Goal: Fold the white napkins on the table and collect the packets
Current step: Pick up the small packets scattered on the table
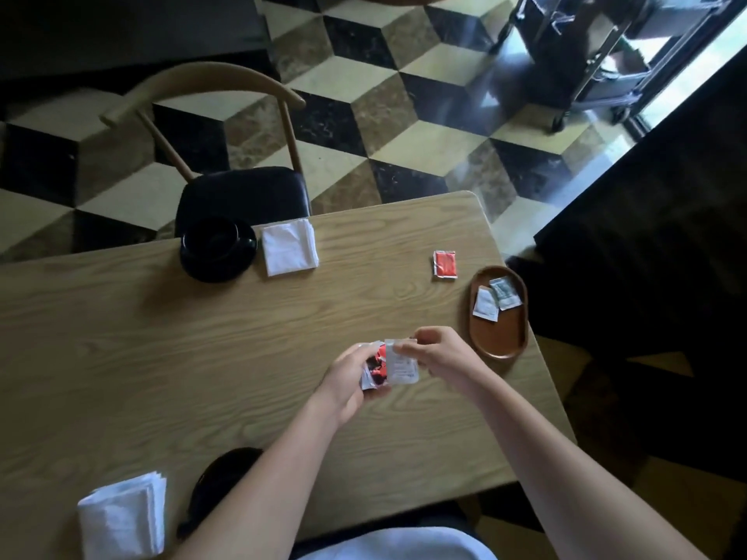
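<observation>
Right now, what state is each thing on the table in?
Left hand: grips held packets.
Right hand: pinches their top.
Red packet: loose on table.
Tray: holds two pale packets.
Far napkin: folded.
Near napkin: folded.

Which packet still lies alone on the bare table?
The red packet beyond the brown tray. It lies flat on the wood, touching nothing. The two pale packets lie in the tray, and the rest are in the hands.

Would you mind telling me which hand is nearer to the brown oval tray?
Right. The right hand is just left of the brown oval tray; the left hand is farther left, and both grip the packets.
</observation>
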